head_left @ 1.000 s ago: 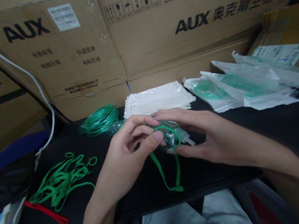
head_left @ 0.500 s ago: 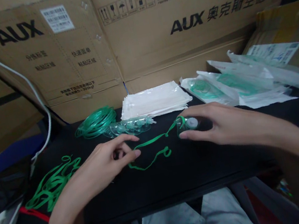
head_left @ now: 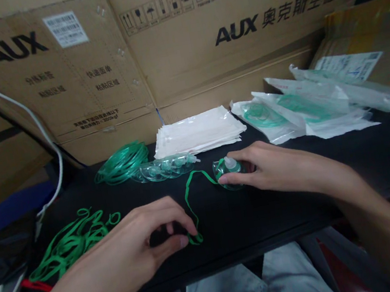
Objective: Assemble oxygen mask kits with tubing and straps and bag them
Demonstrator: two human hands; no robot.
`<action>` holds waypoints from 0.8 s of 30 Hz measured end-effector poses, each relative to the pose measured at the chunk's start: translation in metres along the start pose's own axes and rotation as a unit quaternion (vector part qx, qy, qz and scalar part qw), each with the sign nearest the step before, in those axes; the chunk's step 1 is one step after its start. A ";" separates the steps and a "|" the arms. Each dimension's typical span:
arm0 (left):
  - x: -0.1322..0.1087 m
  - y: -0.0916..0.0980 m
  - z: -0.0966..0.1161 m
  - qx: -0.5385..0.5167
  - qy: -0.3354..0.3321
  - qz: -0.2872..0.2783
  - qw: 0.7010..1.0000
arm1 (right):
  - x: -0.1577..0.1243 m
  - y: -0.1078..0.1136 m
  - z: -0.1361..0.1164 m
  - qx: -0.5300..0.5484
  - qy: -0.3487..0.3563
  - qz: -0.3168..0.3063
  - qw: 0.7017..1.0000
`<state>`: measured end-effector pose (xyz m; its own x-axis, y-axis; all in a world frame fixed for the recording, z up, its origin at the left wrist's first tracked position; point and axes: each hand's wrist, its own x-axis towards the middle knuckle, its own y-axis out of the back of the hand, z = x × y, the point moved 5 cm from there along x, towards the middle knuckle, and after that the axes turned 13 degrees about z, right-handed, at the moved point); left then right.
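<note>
A small clear plastic mask with a whitish port is held between the thumb and fingers of my right hand, low over the black tabletop. From its left side a green elastic strap runs in a loose arch toward me. My left hand has thumb and index finger closed at the strap's curled far end; the exact contact is partly hidden by the fingertips. Behind the hands lies a row of similar clear masks, overlapping one another. A tangle of green straps rests left of my left hand.
A coil of green tubing sits behind the masks, beside a stack of white pouches. Filled pouches with green tubing lie at right. Cardboard boxes wall the back. A white cable hangs at left.
My left hand has moved toward me and closed at the strap's free end. My right hand has shifted left with the mask, whose port now points up. The strap has bent into an arch.
</note>
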<state>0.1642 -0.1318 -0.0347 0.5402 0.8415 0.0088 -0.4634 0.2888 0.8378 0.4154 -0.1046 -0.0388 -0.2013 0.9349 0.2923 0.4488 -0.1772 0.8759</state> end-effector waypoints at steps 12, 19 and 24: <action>0.014 -0.009 -0.002 -0.018 -0.007 -0.021 1.000 | -0.001 0.000 0.000 0.024 -0.009 0.000 1.000; 0.000 0.026 0.034 -0.173 -0.186 0.045 0.966 | 0.001 -0.001 0.000 0.038 -0.013 -0.001 0.999; 0.002 0.035 0.023 -0.410 -0.256 0.137 0.865 | -0.001 0.000 -0.002 0.061 -0.014 0.001 0.998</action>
<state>0.1652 -0.1311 0.0069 0.4744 0.6780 0.5615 -0.8522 0.5137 0.0997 0.4142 -0.1061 -0.0382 -0.1768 0.9432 0.2813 0.5518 -0.1417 0.8219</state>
